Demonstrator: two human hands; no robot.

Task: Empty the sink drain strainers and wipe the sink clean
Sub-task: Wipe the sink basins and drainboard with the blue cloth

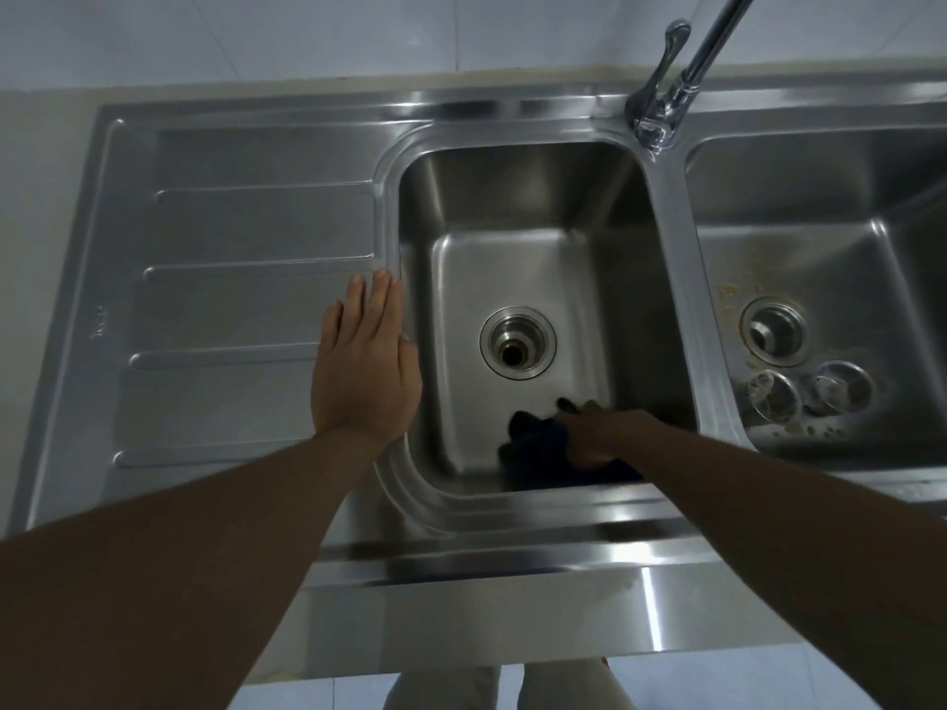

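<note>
The ribbed stainless-steel drainboard (246, 299) lies at the left. The left hand (364, 371) rests flat on its inner edge, fingers straight and holding nothing. Beside it, the left steel basin (512, 197) has its round drain (517, 342) uncovered. On the basin's near floor the right hand (597, 433) grips a bunched dark cloth (533, 443). Past the chrome faucet (666, 94), the right steel basin (820, 197) holds two round metal strainers (774, 397) beside its drain, among brown crumbs (727, 294).

A chrome faucet (658, 117) stands before a pale tiled wall (307, 28), beside a light countertop (31, 156).
</note>
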